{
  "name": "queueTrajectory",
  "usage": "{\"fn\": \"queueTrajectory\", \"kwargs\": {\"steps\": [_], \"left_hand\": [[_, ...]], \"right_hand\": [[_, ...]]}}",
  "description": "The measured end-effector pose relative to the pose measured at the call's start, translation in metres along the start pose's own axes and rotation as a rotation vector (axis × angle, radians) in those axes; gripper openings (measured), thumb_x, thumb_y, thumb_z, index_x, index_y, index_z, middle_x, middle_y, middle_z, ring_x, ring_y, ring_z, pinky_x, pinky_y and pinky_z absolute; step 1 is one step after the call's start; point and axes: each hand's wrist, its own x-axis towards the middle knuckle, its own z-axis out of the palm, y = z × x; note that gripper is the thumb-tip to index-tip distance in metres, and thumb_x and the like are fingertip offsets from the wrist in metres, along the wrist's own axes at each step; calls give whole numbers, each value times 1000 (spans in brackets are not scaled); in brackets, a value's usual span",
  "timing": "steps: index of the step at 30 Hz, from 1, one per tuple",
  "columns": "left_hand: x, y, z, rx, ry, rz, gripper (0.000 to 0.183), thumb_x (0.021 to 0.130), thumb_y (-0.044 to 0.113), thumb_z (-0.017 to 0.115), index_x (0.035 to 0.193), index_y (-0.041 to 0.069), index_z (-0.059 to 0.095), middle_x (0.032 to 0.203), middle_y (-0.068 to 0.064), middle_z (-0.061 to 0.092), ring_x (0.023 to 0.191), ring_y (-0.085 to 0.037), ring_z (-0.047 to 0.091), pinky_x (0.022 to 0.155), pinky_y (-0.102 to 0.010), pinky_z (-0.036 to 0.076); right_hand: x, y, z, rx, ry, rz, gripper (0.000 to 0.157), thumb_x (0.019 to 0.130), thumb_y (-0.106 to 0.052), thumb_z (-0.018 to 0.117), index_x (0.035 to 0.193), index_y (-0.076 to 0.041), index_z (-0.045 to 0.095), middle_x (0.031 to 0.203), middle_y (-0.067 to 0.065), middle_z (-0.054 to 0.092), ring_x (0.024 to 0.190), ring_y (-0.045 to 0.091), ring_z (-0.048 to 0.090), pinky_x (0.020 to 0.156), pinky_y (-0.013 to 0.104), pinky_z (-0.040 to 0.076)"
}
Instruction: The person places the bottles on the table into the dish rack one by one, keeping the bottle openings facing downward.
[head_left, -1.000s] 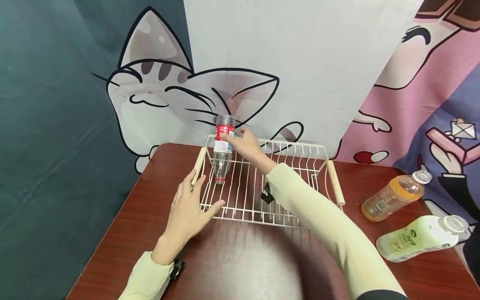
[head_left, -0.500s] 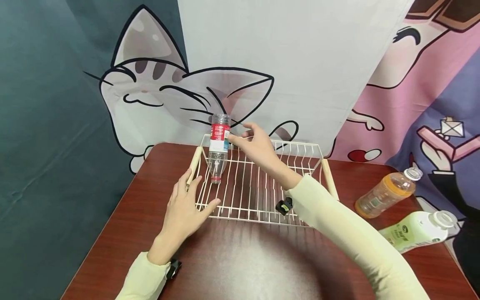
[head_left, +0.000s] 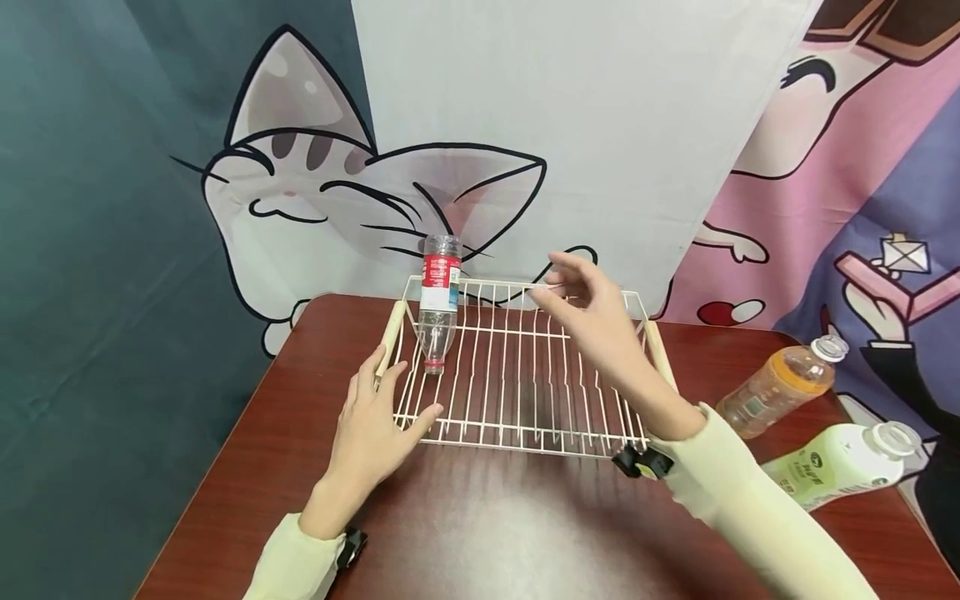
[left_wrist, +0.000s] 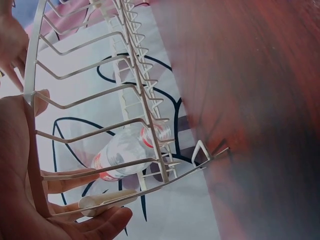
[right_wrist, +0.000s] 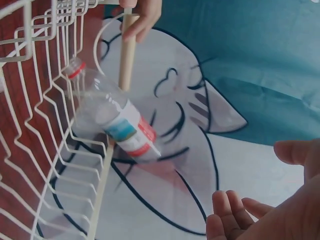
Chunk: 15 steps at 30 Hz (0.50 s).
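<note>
A clear plastic bottle [head_left: 439, 304] with a red and white label leans upside down in the left end of the white wire dish rack [head_left: 517, 332], its red-ringed neck low among the wires. My left hand [head_left: 375, 429] rests at the rack's front left corner with fingers spread. In the left wrist view, its fingers [left_wrist: 112, 217] lie beside the wooden handle [left_wrist: 100, 201]. My right hand [head_left: 596, 321] hovers over the rack's right half, thumb and fingers apart and loosely bent, with nothing held. The right wrist view shows a gap between this hand and the bottle [right_wrist: 122, 122].
On the right of the brown table [head_left: 480, 525] stand an orange-banded clear bottle [head_left: 783, 385] and a green and white bottle [head_left: 843, 462]. A printed cat cloth [head_left: 300, 192] hangs behind the rack. Another wooden handle [head_left: 660, 354] is at the rack's right end.
My right hand has let go of the bottle and drawn back to the right. The bottle stays leaning in the rack. My left hand remains at the corner.
</note>
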Motion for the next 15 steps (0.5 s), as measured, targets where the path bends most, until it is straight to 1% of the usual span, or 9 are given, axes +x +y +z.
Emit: {"fn": "queueTrajectory", "kwargs": {"steps": [4, 8, 10, 12, 15], "left_hand": [[-1, 0, 2, -4, 9, 5, 84, 91, 54, 85, 153, 2, 61, 175, -18, 34, 148, -48, 47, 97, -71, 54], [-2, -1, 2, 1, 8, 5, 84, 91, 54, 85, 152, 1, 61, 175, -17, 34, 149, -47, 45, 97, -71, 54], [-1, -1, 2, 4, 6, 6, 84, 92, 55, 84, 152, 1, 61, 175, -17, 34, 150, -47, 44, 96, -71, 55], [0, -1, 2, 5, 5, 9, 84, 92, 55, 84, 152, 1, 61, 175, -18, 34, 150, -47, 45, 96, -70, 55], [1, 0, 2, 1, 7, 16, 84, 91, 54, 85, 151, 0, 62, 174, -18, 34, 149, -47, 45, 96, -70, 56]], "right_hand": [[-22, 6, -16, -1, 65, -40, 55, 106, -20, 76, 157, -10, 60, 130, 12, 69, 113, 16, 67, 98, 22, 51], [-44, 12, -30, 1, 148, -92, 51, 105, -11, 76, 154, -8, 63, 124, 3, 72, 109, 9, 69, 94, 20, 51], [-56, 16, -36, 2, 192, -111, 50, 104, -7, 75, 153, -7, 64, 121, -1, 73, 108, 9, 69, 94, 20, 51], [-69, 22, -42, 4, 238, -127, 49, 103, -3, 75, 150, -6, 66, 118, -3, 74, 107, 9, 70, 93, 20, 51], [-86, 34, -49, 46, 294, -151, 48, 101, 6, 74, 148, -3, 67, 117, 1, 76, 106, 13, 70, 94, 20, 53]]}}
